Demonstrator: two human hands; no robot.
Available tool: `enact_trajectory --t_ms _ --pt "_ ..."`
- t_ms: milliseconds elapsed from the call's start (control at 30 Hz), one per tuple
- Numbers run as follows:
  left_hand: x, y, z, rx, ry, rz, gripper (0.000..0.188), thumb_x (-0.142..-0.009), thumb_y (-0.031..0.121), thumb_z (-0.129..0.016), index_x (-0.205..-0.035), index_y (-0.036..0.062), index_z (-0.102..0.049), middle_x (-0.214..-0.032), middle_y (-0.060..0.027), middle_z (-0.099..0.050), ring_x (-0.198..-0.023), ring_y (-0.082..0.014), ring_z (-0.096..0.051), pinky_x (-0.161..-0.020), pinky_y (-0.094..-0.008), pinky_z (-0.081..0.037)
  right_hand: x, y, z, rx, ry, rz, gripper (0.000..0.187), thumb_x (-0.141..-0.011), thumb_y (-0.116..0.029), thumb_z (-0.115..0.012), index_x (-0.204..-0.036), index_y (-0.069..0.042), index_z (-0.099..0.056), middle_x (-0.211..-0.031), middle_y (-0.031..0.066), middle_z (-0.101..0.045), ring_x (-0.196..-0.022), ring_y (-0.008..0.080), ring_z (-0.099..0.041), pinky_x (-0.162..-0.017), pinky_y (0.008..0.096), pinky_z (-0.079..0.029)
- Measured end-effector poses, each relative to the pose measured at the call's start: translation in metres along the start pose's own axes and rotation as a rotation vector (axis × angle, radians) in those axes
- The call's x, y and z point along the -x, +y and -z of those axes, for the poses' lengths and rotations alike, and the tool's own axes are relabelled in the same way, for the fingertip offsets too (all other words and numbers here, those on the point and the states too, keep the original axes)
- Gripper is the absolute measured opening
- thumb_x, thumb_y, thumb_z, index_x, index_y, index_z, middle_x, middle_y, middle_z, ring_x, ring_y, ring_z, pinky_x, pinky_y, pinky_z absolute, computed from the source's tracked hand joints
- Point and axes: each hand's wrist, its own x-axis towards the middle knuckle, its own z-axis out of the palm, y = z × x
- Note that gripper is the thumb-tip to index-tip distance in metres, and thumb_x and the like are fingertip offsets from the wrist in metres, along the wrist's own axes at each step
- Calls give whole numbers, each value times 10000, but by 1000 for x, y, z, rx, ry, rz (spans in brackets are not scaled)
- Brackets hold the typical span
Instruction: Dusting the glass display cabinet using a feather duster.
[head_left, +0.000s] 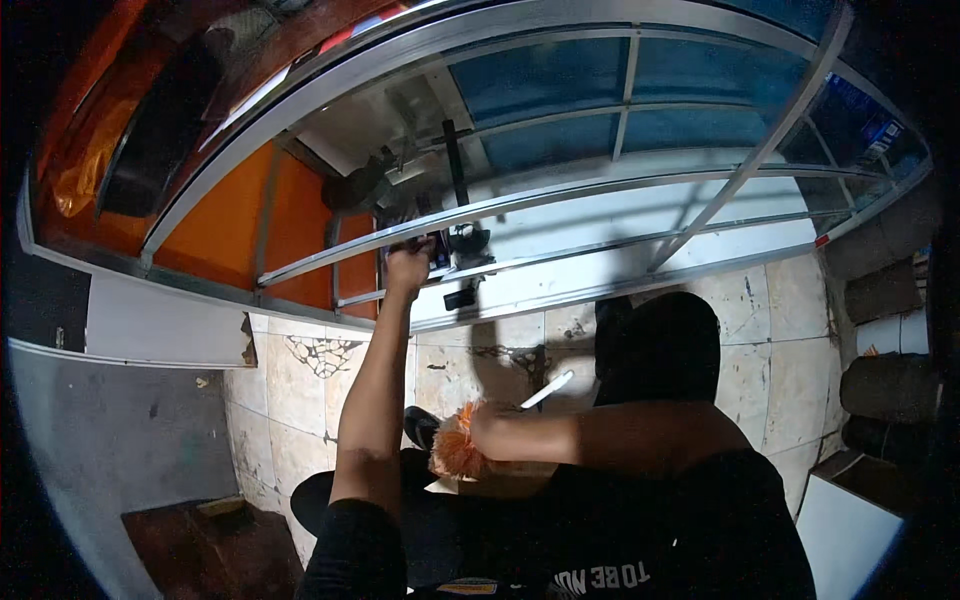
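A: Right hand [490, 432]?
B: Wrapped around the orange duster [455, 452], white handle [548, 388] sticking out, over tiled floor [790, 300].
A: Left hand [408, 268]?
B: At metal-framed case [520, 200], beside dark items [468, 240]. Can't tell if pinching.

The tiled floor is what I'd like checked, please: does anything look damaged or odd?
Possibly: a dark, web-like patch left of the left forearm breaks up the pale tiles; I cannot tell damage from pattern.

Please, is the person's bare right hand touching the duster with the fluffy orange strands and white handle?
Touching. The head view shows the bare right hand closed around the fluffy orange duster, with its white handle sticking out beyond the fist.
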Motion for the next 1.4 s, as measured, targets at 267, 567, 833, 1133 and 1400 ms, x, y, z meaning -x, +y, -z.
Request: enact_trajectory --t_ms 267,567,833,1133,1400 --pt "-79 -23 -19 -407 -158 69 334 -748 309 -650 -923 25 -635 -945 -196 -623 -876 -365 -594 -765 -408 -475 -4 48 59 -453 -52 25 507 -819 -506 -454 -869 -11 -551 -845 121 -542 -686 233 -492 -700 402 -402" --pt "-97 8 -59 -867 -37 -109 338 -722 303 -654 -912 23 -640 -873 -201 -632 -866 -380 -596 -783 -430 -471 63 190 155 -681 141 96 453 -690 -500 -560 -639 -67 -437 -649 69 -443 -576 193 -402 -563 376 -346" --pt "-113 41 -26 -186 -511 382 415 -711 277 -641 -981 -33 -585 -940 -284 -585 -924 -364 -582 -814 -434 -459 55 232 173 -843 -59 343 427 -731 -524 -512 -642 -107 -494 -668 54 -479 -572 185 -413 -542 405 -354" --pt "-67 -49 4 -757 70 -416 437 -723 176 -598 -1101 -24 -508 -1046 -268 -558 -963 -420 -542 -834 -455 -439 46 224 175 -906 197 311 431 -764 -521 -466 -722 -93 -504 -741 70 -499 -651 207 -438 -591 418 -371" --pt "-33 -21 3 -794 68 -277 412 -740 163 -555 -1112 -10 -511 -1074 -261 -544 -971 -424 -525 -849 -462 -425 92 197 162 -972 491 258 448 -797 -517 -420 -802 -80 -514 -814 86 -519 -731 229 -463 -639 431 -388"
